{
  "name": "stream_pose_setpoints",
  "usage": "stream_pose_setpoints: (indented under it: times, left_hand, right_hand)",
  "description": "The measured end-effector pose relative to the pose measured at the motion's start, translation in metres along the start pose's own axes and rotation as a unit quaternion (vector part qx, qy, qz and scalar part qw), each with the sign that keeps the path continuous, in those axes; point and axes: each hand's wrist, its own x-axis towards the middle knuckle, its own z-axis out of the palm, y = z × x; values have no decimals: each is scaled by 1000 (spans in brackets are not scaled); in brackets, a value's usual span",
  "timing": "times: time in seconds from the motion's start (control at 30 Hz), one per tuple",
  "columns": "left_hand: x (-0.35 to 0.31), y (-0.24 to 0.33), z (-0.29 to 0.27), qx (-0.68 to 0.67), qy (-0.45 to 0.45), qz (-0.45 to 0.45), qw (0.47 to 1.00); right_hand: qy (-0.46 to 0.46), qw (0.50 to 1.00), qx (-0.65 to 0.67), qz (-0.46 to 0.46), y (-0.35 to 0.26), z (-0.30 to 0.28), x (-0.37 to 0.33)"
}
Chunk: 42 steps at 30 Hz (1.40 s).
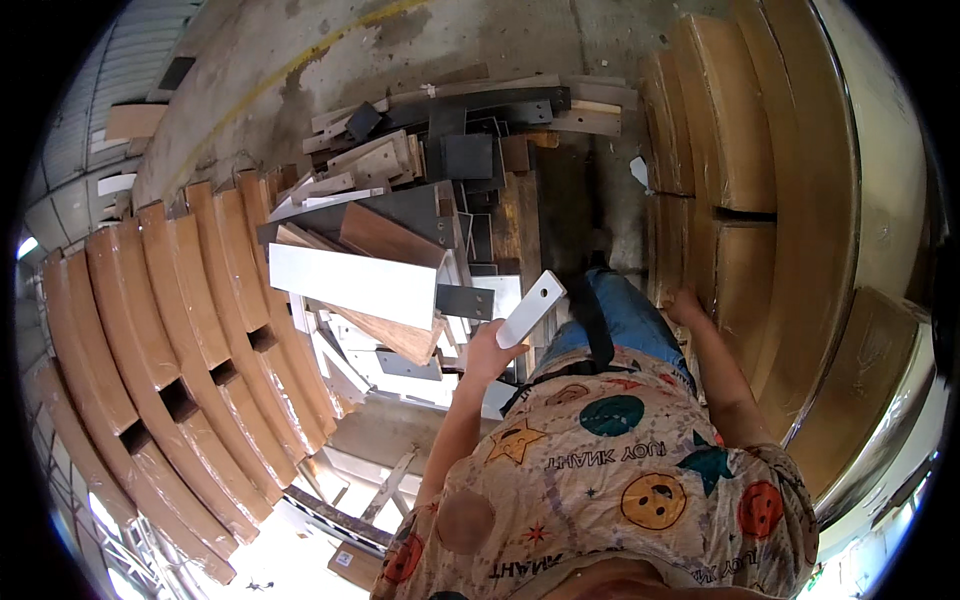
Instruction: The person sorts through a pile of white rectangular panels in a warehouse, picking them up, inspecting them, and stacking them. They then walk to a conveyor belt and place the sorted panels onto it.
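My left hand (490, 352) is closed round one end of a short white board (531, 308) with a small dark hole near its other end. This board is held tilted in front of my waist, beside a heap of loose boards. A larger white panel (350, 287) lies on the near side of that heap, with a brown wood-grain board (390, 238) behind it and a dark grey piece (465, 300) at its right end. My right hand (685, 307) reaches out to the right against the stacked cardboard cartons (740, 275); its fingers are partly hidden there.
More cartons (180, 340) stand in a wrapped stack at the left. Behind the heap, dark and pale boards (465, 155) lie piled on the concrete floor (500, 40), which carries a yellow line (320, 45). A white scrap (640, 172) lies near the right-hand cartons.
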Motion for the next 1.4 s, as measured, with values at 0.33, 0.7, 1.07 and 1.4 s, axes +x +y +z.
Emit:
stream_pose_setpoints:
  times: [0.33,0.7,1.07,1.4]
  left_hand:
    - [41,-18,-7,20,50,-52,997]
    - [56,-32,-1,-25,57,-208,976]
    - [76,55,-24,-34,197,-287,937]
    - [178,84,-80,-67,231,-207,948]
  right_hand:
    - [18,950,309,44,-29,-82,29]
    - [216,964,-59,-141,-120,-283,191]
    - [71,966,-223,-106,-135,-337,219]
    - [24,977,-184,-108,-102,-323,274]
